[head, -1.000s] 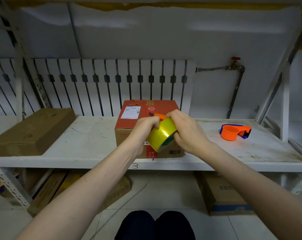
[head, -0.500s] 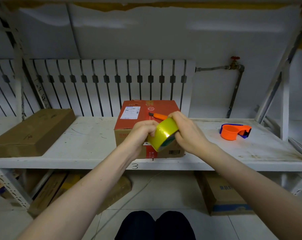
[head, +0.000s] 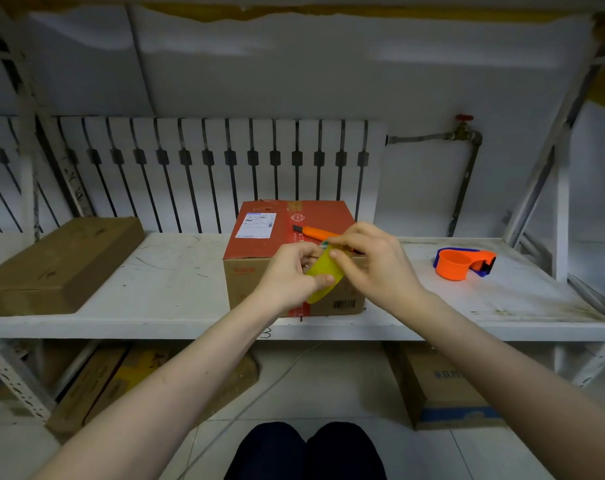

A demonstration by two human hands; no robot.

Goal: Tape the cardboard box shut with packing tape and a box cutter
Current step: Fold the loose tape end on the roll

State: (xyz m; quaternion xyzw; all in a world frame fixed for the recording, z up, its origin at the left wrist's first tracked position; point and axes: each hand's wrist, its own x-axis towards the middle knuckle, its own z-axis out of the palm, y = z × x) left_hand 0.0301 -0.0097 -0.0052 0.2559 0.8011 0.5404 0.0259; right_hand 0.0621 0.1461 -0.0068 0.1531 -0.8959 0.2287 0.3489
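A cardboard box [head: 259, 268] with a red top and a white shipping label stands on the white shelf [head: 162, 292], its flaps down. An orange box cutter [head: 316, 233] lies on the box top, partly hidden behind my right hand. I hold a yellowish roll of packing tape [head: 323, 273] in front of the box's near face. My left hand [head: 289, 278] grips the roll from the left, thumb across its lower part. My right hand [head: 372, 263] pinches the roll's upper edge with its fingertips. The tape's loose end is not visible.
An orange and blue tape dispenser [head: 462, 263] sits on the shelf to the right. A flat brown carton [head: 56, 263] lies at the left end. More cartons [head: 446, 386] stand on the floor under the shelf. A radiator and a pipe with a red valve [head: 463, 128] are behind.
The roll has turned in my hands, so its broad outer band faces me. My right fingers shifted onto its upper edge and my left thumb moved across its lower part.
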